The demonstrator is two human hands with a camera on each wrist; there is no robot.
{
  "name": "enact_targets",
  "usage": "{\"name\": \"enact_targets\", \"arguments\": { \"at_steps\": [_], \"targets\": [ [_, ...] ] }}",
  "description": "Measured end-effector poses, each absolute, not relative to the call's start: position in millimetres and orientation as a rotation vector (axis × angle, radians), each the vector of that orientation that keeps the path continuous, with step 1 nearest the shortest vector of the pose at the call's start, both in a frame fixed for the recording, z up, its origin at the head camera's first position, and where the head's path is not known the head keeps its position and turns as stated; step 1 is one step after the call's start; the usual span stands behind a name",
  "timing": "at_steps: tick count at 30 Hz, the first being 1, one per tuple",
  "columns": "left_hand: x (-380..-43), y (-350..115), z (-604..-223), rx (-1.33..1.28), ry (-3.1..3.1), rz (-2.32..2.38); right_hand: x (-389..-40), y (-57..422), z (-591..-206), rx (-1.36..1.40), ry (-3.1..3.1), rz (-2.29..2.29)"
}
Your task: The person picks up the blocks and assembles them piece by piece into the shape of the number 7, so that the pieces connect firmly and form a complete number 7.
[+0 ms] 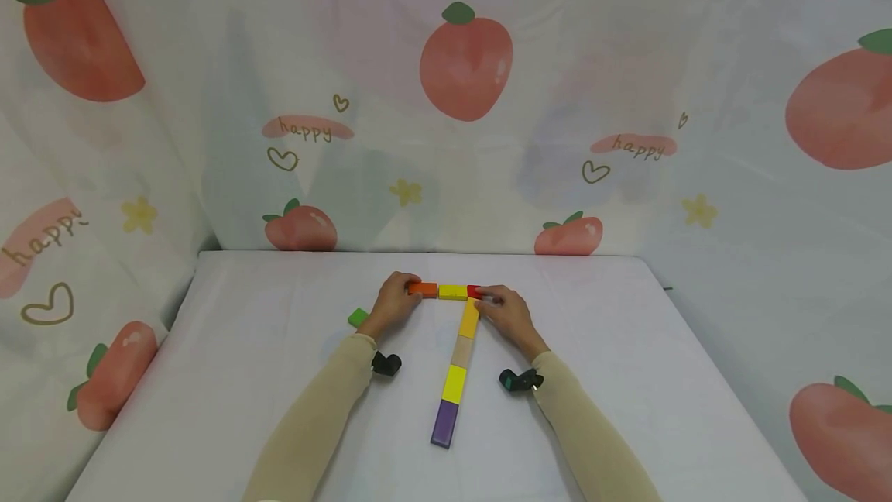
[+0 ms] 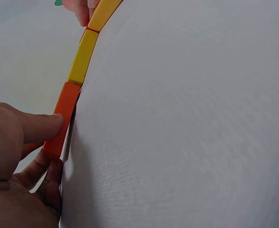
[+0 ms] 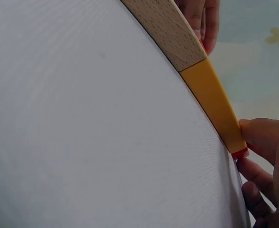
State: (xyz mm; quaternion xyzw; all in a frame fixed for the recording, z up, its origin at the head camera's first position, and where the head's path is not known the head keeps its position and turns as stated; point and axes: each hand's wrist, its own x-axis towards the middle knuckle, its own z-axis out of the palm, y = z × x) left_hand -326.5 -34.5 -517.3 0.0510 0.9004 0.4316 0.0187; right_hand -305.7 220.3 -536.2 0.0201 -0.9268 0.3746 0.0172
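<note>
My left hand (image 1: 396, 302) grips an orange wooden block (image 2: 62, 121), thumb on its near side and fingers curled around its outer end. A yellow block (image 1: 453, 292) lies in line with the orange one, its other end at a red block (image 1: 475, 291). My right hand (image 1: 510, 316) pinches that red block, which is mostly hidden by the fingers; the thumb lies beside the amber block (image 3: 215, 107). From the red block a row runs toward the body: amber, then a bare-wood block (image 1: 462, 352), a bright yellow block (image 1: 454, 384) and a purple block (image 1: 444, 424).
A green block (image 1: 358, 318) lies left of the left forearm, partly behind the wrist. The white table (image 1: 606, 316) ends at the back against a fruit-printed cloth (image 1: 465, 169), which also hangs along both sides.
</note>
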Motion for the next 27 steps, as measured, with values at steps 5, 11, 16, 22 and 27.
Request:
{"name": "enact_targets", "arguments": {
  "at_steps": [5, 11, 16, 22, 27],
  "targets": [
    [-326.3, -33.3, -518.2, 0.173, 2.823, 1.316, -305.9, 220.8, -537.5, 0.061, -2.88, 1.177],
    [-326.2, -31.7, -519.0, 0.179, 2.858, 1.249, -305.2, 219.9, -535.0, 0.053, -2.886, 1.192],
    [-327.8, -30.5, -520.6, 0.182, 2.881, 1.237, -305.0, 218.5, -531.3, 0.05, -2.88, 1.183],
    [-327.2, -30.1, -521.0, 0.169, 2.848, 1.255, -304.0, 219.3, -532.5, 0.047, -2.885, 1.192],
    [-325.2, -33.8, -519.7, 0.151, 2.807, 1.338, -304.0, 219.4, -532.7, 0.039, -2.9, 1.176]
  ]
}}
